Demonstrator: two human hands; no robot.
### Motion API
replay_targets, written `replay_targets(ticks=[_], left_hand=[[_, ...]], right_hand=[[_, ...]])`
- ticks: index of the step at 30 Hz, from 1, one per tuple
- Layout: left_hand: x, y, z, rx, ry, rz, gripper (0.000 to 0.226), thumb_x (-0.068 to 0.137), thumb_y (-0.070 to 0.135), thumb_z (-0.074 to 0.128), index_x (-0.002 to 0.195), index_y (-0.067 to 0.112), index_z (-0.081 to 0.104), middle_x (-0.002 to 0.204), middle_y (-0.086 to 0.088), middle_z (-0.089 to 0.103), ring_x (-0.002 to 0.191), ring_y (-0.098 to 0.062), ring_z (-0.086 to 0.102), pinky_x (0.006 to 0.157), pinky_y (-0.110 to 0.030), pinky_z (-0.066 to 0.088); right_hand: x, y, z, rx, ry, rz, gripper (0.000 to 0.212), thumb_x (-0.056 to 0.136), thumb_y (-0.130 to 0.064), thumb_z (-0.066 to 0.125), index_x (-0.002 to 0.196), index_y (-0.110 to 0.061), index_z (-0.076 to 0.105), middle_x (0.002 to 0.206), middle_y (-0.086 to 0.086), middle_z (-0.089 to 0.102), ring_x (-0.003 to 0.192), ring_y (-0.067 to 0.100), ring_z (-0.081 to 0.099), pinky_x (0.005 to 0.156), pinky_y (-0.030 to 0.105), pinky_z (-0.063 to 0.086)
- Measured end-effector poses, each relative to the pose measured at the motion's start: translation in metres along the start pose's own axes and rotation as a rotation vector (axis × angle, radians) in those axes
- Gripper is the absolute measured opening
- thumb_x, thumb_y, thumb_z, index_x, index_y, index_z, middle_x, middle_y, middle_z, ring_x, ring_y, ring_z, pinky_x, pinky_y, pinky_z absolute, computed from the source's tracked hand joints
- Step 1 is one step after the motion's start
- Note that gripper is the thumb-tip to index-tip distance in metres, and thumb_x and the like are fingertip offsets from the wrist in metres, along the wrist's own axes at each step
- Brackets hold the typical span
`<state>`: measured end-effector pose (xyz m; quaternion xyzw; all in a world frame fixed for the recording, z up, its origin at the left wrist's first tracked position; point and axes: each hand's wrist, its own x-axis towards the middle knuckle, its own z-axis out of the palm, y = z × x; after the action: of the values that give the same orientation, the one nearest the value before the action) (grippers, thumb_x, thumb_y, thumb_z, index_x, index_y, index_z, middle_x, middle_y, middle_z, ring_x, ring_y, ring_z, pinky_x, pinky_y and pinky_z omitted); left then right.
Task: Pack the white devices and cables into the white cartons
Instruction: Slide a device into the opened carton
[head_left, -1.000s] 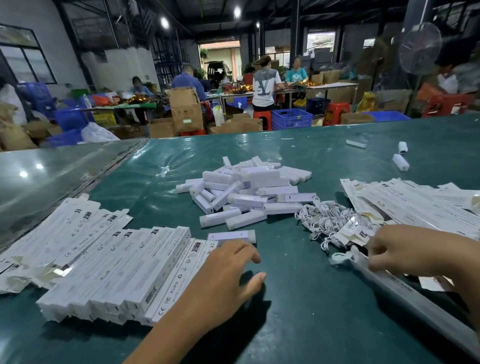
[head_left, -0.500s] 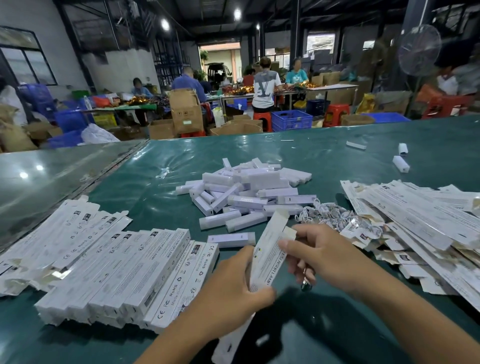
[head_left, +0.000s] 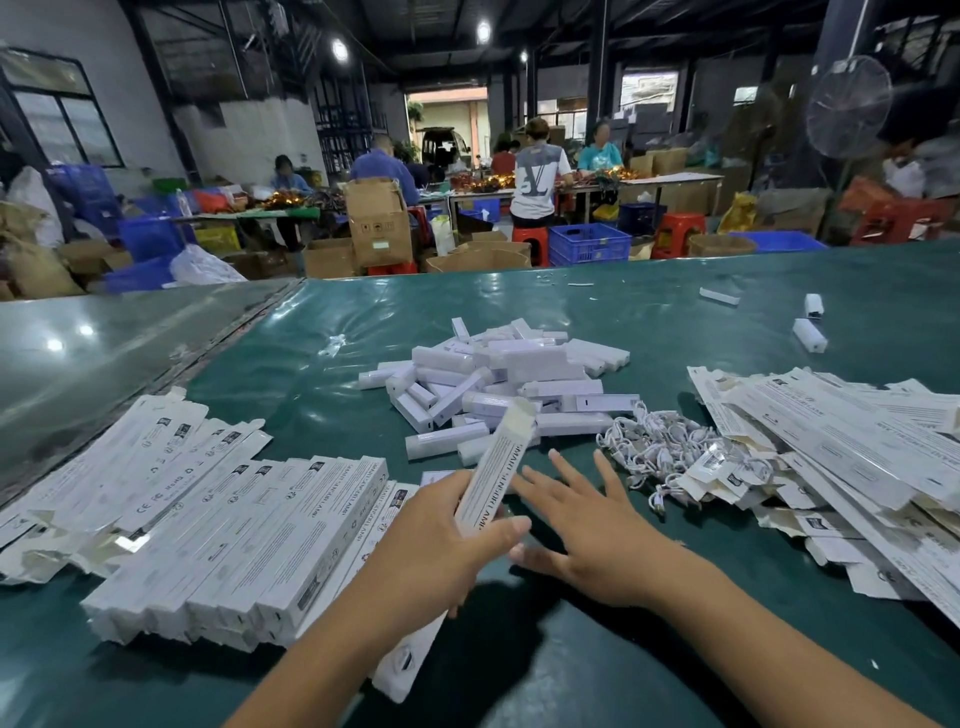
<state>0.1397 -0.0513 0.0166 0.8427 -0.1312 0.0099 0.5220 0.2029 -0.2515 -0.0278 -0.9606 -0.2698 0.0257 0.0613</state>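
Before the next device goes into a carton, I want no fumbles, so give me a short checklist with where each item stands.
1. Carton in hand: ok. The left hand grips the long white carton, tilted, far end up.
2. Far end open for loading: cannot tell. A flap shows at the top, but the mouth is not visible.
3. Free hand: ok. The right hand is open, fingers spread, holding nothing.
4. Devices at hand: ok. The pile of white devices lies just beyond the hands.
5. Cables at hand: ok. The bundle of white cables lies right of that pile.
6. Packed row apart from work: ok. The row of cartons lies to the left.
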Motion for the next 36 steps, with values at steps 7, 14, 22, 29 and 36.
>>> replay_targets(ticks=[7,14,22,29,36], left_hand=[[0.002,-0.004,-0.001,0.010,-0.024,-0.012,0.008,0.082,0.026,0.059,0.078,0.032,0.056,0.047,0.005,0.048,0.037,-0.017,0.046,0.038,-0.026,0.041],[-0.001,-0.005,0.002,0.036,-0.093,0.019,0.009,0.082,0.024,0.061,0.079,0.021,0.053,0.050,0.007,0.047,0.038,-0.014,0.047,0.040,-0.026,0.041],[-0.003,-0.003,0.004,0.167,-0.104,0.078,0.012,0.084,0.021,0.064,0.081,0.018,0.052,0.064,0.005,0.050,0.045,-0.009,0.044,0.044,-0.031,0.041],[-0.005,-0.001,0.008,0.219,-0.114,0.130,0.024,0.086,0.043,0.066,0.106,0.030,0.063,0.077,-0.002,0.063,0.050,-0.007,0.052,0.050,-0.027,0.046],[-0.006,-0.006,0.014,0.396,0.020,0.328,0.060,0.089,0.054,0.062,0.144,0.048,0.037,0.092,0.031,0.061,0.078,0.003,0.061,0.067,-0.009,0.041]], right_hand=[[-0.023,-0.011,-0.029,0.578,0.836,-0.071,0.024,0.099,-0.026,0.059,0.117,-0.016,0.071,0.111,-0.005,0.072,0.106,0.012,0.064,0.096,0.036,0.049],[-0.038,-0.025,-0.033,0.847,0.820,-0.236,0.028,0.094,-0.035,0.055,0.120,-0.033,0.065,0.110,-0.016,0.070,0.097,0.014,0.065,0.078,0.025,0.052],[-0.038,-0.028,-0.037,1.183,0.679,-0.142,0.032,0.089,-0.040,0.060,0.112,-0.023,0.076,0.098,0.000,0.070,0.077,0.027,0.072,0.071,0.032,0.060],[-0.037,-0.031,-0.036,1.385,0.688,0.065,0.028,0.079,-0.043,0.081,0.079,-0.016,0.074,0.074,0.008,0.071,0.061,0.020,0.059,0.057,0.033,0.051],[-0.037,-0.031,-0.037,1.757,0.426,0.304,0.058,0.062,-0.038,0.082,0.112,-0.011,0.069,0.107,0.010,0.075,0.092,0.018,0.072,0.072,0.031,0.056]])
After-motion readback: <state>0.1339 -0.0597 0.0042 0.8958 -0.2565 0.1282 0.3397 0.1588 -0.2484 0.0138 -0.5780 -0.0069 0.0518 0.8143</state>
